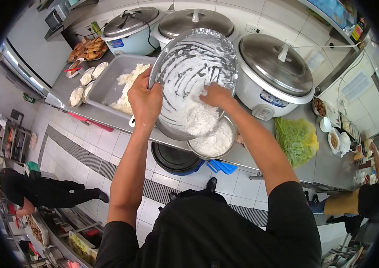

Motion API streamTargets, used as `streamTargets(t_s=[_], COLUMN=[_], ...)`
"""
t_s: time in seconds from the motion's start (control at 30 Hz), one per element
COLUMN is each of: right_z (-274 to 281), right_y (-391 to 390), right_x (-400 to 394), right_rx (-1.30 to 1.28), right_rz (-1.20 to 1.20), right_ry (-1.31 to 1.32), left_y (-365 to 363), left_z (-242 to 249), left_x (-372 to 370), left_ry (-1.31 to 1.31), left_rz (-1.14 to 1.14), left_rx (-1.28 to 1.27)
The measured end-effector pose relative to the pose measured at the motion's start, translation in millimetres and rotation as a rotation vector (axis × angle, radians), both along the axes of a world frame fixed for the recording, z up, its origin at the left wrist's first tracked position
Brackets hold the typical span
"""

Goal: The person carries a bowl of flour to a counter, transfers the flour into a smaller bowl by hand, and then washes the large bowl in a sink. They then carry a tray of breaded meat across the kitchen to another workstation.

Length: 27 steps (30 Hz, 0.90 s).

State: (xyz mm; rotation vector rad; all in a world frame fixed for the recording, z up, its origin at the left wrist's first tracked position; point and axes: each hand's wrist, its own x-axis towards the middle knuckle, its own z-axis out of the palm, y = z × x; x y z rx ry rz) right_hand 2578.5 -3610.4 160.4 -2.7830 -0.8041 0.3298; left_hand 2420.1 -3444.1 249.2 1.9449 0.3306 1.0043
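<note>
Clamps L rim of big tilted metal bowl point(178, 67) w/ L hand point(145, 100), nr gray tray point(103, 87); holds bowl mostly R of that grip. Angles white powder point(202, 119) down over small bowl point(194, 149). Reaches inside big bowl, nr R rim, w/ R hand point(216, 95); can't tell if pinched or spread.

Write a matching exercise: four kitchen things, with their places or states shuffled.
1. large metal bowl
2. grey tray
3. bagged greens
4. round black lid

A. on the counter, in front of the rightmost rice cooker
B. tilted, rim gripped by the left hand
C. below counter level
D. on the counter, left of item 1

1-B, 2-D, 3-A, 4-C
</note>
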Motion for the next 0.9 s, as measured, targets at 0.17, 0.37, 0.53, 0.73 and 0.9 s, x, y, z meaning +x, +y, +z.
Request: streamTargets(t_s=[0.17, 0.37, 0.53, 0.73, 0.9], right_z=[-19.8, -26.4, -26.7, -12.5, -42.0], right_y=[16.5, 4.6, -15.5, -13.2, 22.3], right_x=[-33.0, -41.8, -37.3, 18.1, -12.0], right_rx=[-0.093, -0.124, -0.163, 0.073, 0.104], right_rz=[0.156, 0.269, 0.440, 0.016, 0.126], right_ry=[0.109, 0.185, 0.226, -0.019, 0.065], left_y=[-6.4, -2.4, -1.6, -3.5, -4.7], left_z=[-3.7, -4.5, -5.1, -2.9, -5.8], left_x=[4.3, 2.3, 1.3, -0.2, -0.3], left_ry=[-0.048, -0.111, -0.090, -0.076, -0.069], left_rz=[-0.014, -0.031, -0.022, -0.030, -0.039], left_rx=[0.022, 0.088, 0.060, 0.055, 0.029])
